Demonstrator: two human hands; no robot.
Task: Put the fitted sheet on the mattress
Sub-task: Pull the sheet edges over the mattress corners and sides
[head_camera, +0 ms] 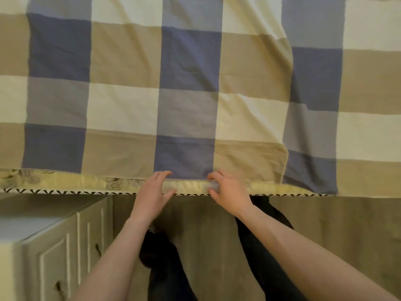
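A fitted sheet (186,88) in blue, tan and cream checks lies spread over the top of the mattress (91,184). The sheet's near hem runs along the mattress edge, where a strip of yellow patterned mattress with black-and-white piping shows. My left hand (153,192) rests at that edge, fingers apart, thumb below the strip. My right hand (227,190) curls its fingers at the hem; whether it grips the cloth I cannot tell. At the right, the sheet hangs down over the mattress side.
A cream cabinet (56,250) with panelled doors and dark handles stands at the lower left, close to the bed. My dark-trousered legs (165,263) stand on a tan floor (347,224) beside the bed.
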